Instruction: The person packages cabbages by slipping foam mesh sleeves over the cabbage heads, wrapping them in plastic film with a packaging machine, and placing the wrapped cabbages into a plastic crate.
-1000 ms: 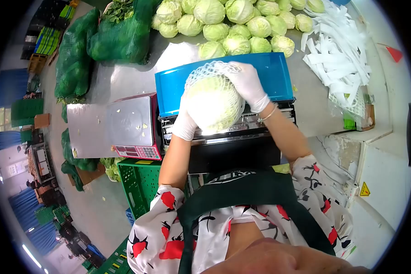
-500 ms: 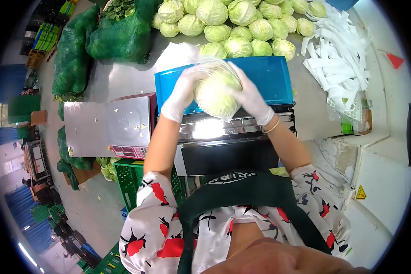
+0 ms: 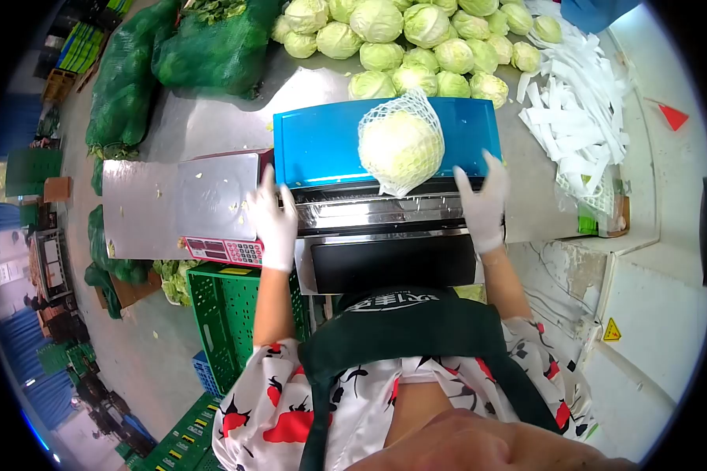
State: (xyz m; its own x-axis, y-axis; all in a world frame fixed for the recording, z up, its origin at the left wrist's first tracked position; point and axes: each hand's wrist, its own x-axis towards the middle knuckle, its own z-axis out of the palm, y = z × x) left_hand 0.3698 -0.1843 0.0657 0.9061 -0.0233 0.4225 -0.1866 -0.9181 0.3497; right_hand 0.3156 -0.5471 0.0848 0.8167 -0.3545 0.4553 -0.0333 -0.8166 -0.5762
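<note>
A pale green cabbage (image 3: 401,147) in a white mesh sleeve lies on the blue tray (image 3: 314,149), its netting gathered at both ends. My left hand (image 3: 272,218), in a white glove, is held over the left front corner of the tray with fingers apart and nothing in it. On the other side, my right hand (image 3: 483,200), gloved too, has thumb and fingers spread near the tray's right front edge. Neither hand touches the cabbage. Between them runs a shiny metal bar (image 3: 377,212) on the black-fronted machine (image 3: 393,265).
Many loose cabbages (image 3: 377,22) are piled behind the tray. White mesh sleeves (image 3: 565,118) lie heaped at right. Left are green net sacks (image 3: 212,59), a weighing scale (image 3: 220,196) with red keypad, and a green crate (image 3: 216,314) below the table edge.
Both hands have let go of the netted cabbage and drawn apart, down toward the tray's front corners. The cabbage now rests on the blue tray.
</note>
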